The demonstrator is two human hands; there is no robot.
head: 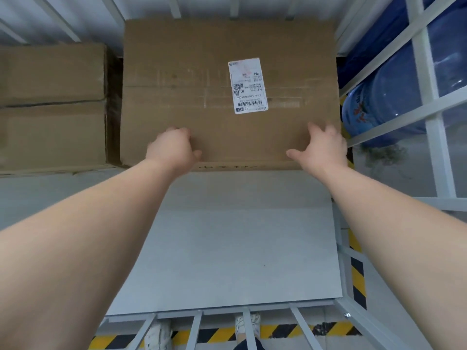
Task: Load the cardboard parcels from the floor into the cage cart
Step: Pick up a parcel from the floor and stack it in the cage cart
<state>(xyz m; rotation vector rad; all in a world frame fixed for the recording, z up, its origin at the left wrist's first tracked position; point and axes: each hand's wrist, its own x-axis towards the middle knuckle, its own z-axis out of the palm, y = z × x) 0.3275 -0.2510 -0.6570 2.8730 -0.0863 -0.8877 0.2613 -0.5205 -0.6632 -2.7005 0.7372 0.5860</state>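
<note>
Behind the cage cart's front rail (197, 324), the labelled parcel (202, 109) sits at the cart floor's (227, 236) far right corner, beside stacked parcels (50, 104). The left grip (171, 147) curls over its near edge and the right grip (323, 147) rests on it, fingers spread. Placement looks nearly done; any parcels left are out of view.

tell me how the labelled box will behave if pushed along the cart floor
The labelled box likely slides rather than tips: its base looks broad. The smooth grey cart floor should give little drag. Its flat, uncrushed top suggests stiff board.
</note>
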